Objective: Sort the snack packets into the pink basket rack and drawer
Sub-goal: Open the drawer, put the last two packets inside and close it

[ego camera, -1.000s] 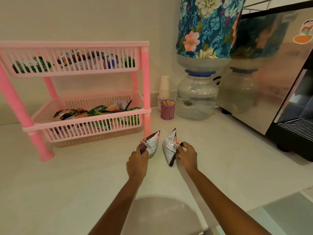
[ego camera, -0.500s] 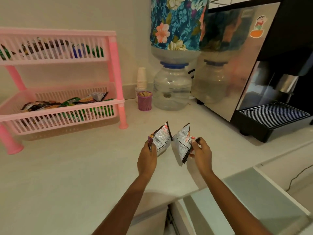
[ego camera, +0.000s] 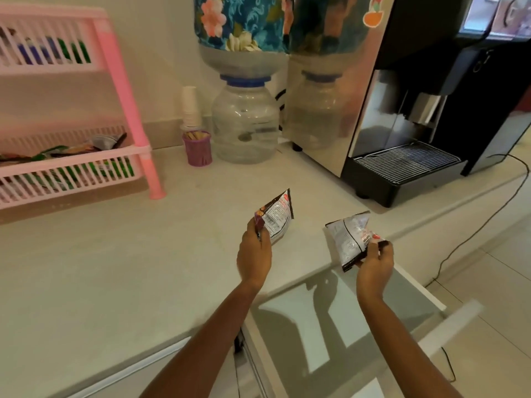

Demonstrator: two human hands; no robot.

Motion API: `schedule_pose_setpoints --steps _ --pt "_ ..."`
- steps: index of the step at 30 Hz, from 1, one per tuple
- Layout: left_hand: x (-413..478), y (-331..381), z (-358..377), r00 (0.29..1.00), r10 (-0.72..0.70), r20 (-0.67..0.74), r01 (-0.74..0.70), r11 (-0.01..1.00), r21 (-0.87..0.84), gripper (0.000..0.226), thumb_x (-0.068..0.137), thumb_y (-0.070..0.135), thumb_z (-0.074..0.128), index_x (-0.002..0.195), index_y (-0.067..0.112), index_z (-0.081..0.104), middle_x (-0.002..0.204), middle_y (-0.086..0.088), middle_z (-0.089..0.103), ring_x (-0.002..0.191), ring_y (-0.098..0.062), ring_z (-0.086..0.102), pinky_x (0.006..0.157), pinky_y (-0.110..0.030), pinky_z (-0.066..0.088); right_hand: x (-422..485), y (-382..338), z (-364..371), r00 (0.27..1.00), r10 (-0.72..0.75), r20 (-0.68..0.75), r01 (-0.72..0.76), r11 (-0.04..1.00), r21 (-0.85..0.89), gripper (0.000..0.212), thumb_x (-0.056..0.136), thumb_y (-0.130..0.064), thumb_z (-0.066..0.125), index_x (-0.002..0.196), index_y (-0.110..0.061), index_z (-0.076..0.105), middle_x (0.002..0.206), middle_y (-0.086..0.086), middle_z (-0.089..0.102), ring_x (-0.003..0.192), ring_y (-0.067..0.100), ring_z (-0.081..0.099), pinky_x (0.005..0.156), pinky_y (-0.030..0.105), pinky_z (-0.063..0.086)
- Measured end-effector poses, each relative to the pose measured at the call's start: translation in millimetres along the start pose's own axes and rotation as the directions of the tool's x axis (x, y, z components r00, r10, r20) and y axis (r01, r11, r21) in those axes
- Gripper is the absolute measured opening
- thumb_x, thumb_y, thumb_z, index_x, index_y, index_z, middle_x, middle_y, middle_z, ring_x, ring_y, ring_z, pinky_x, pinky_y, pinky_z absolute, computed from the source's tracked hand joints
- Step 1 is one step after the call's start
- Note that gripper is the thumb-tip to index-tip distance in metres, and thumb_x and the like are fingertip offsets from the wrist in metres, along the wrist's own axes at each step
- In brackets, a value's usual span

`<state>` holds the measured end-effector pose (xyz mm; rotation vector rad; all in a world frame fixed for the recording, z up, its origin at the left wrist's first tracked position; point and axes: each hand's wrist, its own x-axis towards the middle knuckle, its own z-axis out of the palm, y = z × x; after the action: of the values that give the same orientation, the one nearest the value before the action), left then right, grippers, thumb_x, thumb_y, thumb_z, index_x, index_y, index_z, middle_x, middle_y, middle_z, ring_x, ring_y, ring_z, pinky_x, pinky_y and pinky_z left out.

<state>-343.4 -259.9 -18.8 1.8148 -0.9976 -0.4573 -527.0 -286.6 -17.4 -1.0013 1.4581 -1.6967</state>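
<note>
My left hand (ego camera: 254,255) grips a dark snack packet (ego camera: 275,218) above the counter's front edge. My right hand (ego camera: 375,264) pinches a silvery snack packet (ego camera: 349,235) by its lower corner, held over the open drawer (ego camera: 339,308), whose pale inside shows only shadows of my arms. The pink basket rack (ego camera: 120,90) stands at the left on the counter. Its lower basket (ego camera: 71,156) holds several packets, and the top basket (ego camera: 43,50) holds more behind its slats.
A water bottle with a floral cover (ego camera: 244,81) stands on a clear dispenser base at the back. Beside it are a stack of paper cups (ego camera: 190,110) and a purple cup of sticks (ego camera: 198,147). A black coffee machine (ego camera: 416,110) fills the right; its cable (ego camera: 488,219) trails down.
The view has swung right and down, bringing the open drawer into sight. My right hand has carried its packet away from the left one, out over the drawer.
</note>
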Motion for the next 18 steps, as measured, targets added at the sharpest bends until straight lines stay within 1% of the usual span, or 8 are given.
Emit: schedule_pose_setpoints --steps 3,4,7,9,12,14,16,18 --pt "-3 3 12 1.0 0.01 -0.023 -0.01 1.0 0.014 0.041 0.097 0.033 0.033 0.136 0.024 0.041 0.121 -0.009 0.062 0.108 -0.032 0.06 0.088 -0.044 0.051 13 11 -23 0.989 -0.12 0.081 0.125 0.99 -0.06 0.014 0.097 -0.014 0.04 0.088 -0.012 0.049 0.071 -0.002 0.05 0.067 0.014 0.046 0.06 0.011 0.041" --pt "-3 3 14 1.0 0.015 -0.028 -0.015 1.0 0.011 0.041 0.097 0.033 0.033 0.136 0.024 0.042 0.121 -0.01 0.063 0.107 -0.032 0.06 0.088 -0.045 0.051 17 13 -30 0.979 -0.152 0.138 0.165 0.983 -0.086 0.014 0.096 -0.01 0.04 0.086 -0.011 0.05 0.068 -0.004 0.049 0.063 0.008 0.045 0.054 0.007 0.037" --pt "-4 2 17 0.998 0.049 -0.041 -0.049 0.999 0.011 0.04 0.096 0.034 0.035 0.134 0.026 0.042 0.119 -0.008 0.065 0.104 -0.03 0.062 0.085 -0.046 0.052 30 15 -46 0.921 -0.179 0.345 0.218 0.973 -0.077 0.02 0.088 -0.002 0.042 0.07 -0.009 0.047 0.059 0.004 0.039 0.049 0.0 0.039 0.05 0.016 0.032" --pt "-3 -1 18 0.996 0.084 -0.038 -0.083 0.996 0.025 0.041 0.095 0.035 0.036 0.134 0.024 0.043 0.118 -0.007 0.066 0.102 -0.029 0.064 0.084 -0.046 0.053 36 12 -53 0.855 -0.188 0.483 0.233 0.972 -0.035 0.016 0.077 -0.004 0.04 0.061 -0.007 0.044 0.056 0.006 0.035 0.045 0.001 0.034 0.048 0.016 0.028" --pt "-2 -4 18 0.997 0.078 -0.029 -0.078 0.997 -0.015 0.043 0.095 0.041 0.036 0.132 0.021 0.045 0.117 -0.007 0.068 0.101 -0.026 0.065 0.083 -0.044 0.055 42 14 -58 0.687 -0.139 0.713 0.282 0.956 -0.085 0.018 0.072 -0.002 0.043 0.058 0.005 0.05 0.059 0.013 0.045 0.053 0.013 0.041 0.052 0.019 0.034" --pt "-2 -4 17 0.998 0.053 -0.027 -0.054 0.997 -0.047 0.042 0.095 0.044 0.036 0.129 0.022 0.046 0.117 -0.005 0.068 0.099 -0.024 0.066 0.081 -0.04 0.056 46 21 -55 0.539 -0.025 0.842 0.394 0.891 -0.226 0.02 0.078 -0.002 0.051 0.058 -0.002 0.054 0.057 0.013 0.048 0.057 0.016 0.044 0.056 0.026 0.034" --pt "-3 -5 18 0.998 0.057 -0.026 -0.059 0.996 -0.066 0.039 0.096 0.043 0.037 0.126 0.022 0.049 0.115 -0.003 0.069 0.098 -0.02 0.066 0.077 -0.036 0.057 49 31 -44 0.375 0.168 0.912 0.554 0.749 -0.365 0.026 0.084 -0.003 0.054 0.06 -0.012 0.056 0.059 0.009 0.052 0.06 0.017 0.046 0.06 0.029 0.033" --pt "-3 -6 18 0.997 0.069 -0.025 -0.071 0.994 -0.08 0.037 0.096 0.042 0.037 0.124 0.021 0.05 0.115 -0.002 0.069 0.097 -0.018 0.066 0.077 -0.035 0.058 51 45 -28 0.223 0.357 0.907 0.706 0.582 -0.403 0.019 0.087 -0.009 0.051 0.071 -0.004 0.061 0.071 0.017 0.061 0.065 0.019 0.049 0.062 0.029 0.034"
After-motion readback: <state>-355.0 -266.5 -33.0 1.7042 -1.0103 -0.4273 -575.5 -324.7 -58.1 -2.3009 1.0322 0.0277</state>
